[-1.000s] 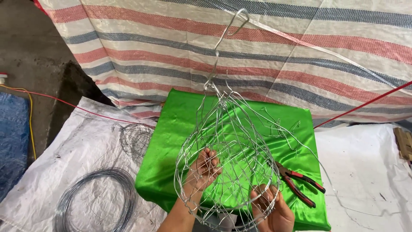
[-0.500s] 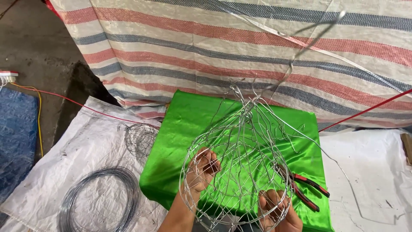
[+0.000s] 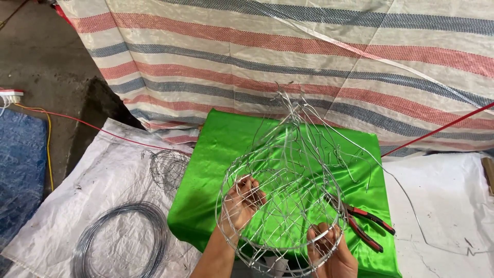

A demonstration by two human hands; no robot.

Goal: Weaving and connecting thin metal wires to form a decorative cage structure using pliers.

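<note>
A round basket-shaped wire frame [image 3: 288, 180] of shiny silver wire is held up over a bright green cloth [image 3: 231, 154]. My left hand [image 3: 241, 202] grips its left side, fingers hooked through the mesh. My right hand [image 3: 329, 253] holds the lower rim at the right. Loose wire ends stick up from the top of the frame [image 3: 290, 100]. Red-handled pliers [image 3: 368, 224] lie on the green cloth just right of the frame.
A coil of grey wire [image 3: 121, 247] and a small wire cage [image 3: 167, 164] lie on a white sack [image 3: 92, 195] at left. A striped tarp [image 3: 288, 56] hangs behind. A red cable [image 3: 437, 128] crosses at right. Blue fabric [image 3: 20, 170] lies at far left.
The wire frame has come lower and tilted toward me, its long top wire no longer reaching high. Both hands kept their grip and shifted slightly on it.
</note>
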